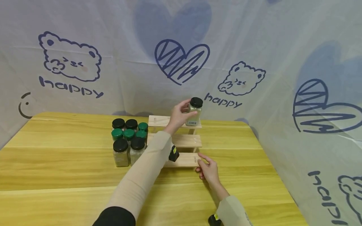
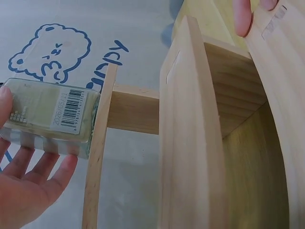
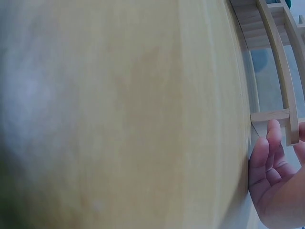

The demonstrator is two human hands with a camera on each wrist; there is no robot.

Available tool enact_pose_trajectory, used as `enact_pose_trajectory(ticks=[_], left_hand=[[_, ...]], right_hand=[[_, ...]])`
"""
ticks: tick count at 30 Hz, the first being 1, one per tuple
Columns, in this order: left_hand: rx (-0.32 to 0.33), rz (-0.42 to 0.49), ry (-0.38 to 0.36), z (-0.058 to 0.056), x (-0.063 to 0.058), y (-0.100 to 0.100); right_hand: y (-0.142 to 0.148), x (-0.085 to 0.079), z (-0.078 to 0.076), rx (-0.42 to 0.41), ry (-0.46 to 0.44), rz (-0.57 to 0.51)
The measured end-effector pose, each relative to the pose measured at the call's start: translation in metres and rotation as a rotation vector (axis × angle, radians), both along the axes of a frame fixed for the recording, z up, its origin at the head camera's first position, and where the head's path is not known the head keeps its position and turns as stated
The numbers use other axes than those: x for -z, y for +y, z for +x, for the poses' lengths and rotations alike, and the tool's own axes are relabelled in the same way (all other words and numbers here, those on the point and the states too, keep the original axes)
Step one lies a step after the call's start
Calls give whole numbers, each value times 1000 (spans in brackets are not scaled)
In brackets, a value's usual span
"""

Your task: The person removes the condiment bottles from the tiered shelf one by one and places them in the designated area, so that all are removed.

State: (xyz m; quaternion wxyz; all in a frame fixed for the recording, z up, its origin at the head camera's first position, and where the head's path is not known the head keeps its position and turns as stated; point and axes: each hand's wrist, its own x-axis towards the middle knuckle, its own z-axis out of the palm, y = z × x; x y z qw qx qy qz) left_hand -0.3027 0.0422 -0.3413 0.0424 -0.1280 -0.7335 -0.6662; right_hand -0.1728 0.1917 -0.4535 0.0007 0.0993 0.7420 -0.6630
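Observation:
My left hand (image 1: 178, 117) grips a square glass spice jar (image 1: 193, 118) with a black lid, thumb on one side and fingers on the other. In the left wrist view the jar's barcode label (image 2: 69, 110) faces the camera, and its base is right at the top step (image 2: 98, 157). This step belongs to a three-tier wooden rack (image 1: 186, 140), with the jar upright at its right end. My right hand (image 1: 210, 171) holds the right end of the bottom step (image 1: 183, 160), thumb and index finger at the board and the other fingers curled below it.
Left of the rack stand several jars in a tight group: black-lidded jars (image 1: 121, 153) at front and back, green-lidded jars (image 1: 129, 134) between them. All are on a wooden table (image 1: 70, 175). A printed cloth (image 1: 124, 56) hangs behind and along the right.

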Motion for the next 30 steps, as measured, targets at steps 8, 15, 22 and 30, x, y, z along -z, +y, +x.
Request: enact_pose_trajectory(ticks=[8, 15, 22, 30], left_hand=[[-29, -40, 17, 3, -3, -1], [-40, -53, 52, 7, -4, -2], [-65, -40, 70, 9, -4, -7], [-81, -64, 105, 17, -8, -13]], right_hand=[[-1, -3, 2, -16, -7, -25], [-4, -8, 5, -9, 1, -13], [0, 5, -1, 0, 1, -5], [-5, -14, 7, -25, -4, -23]])
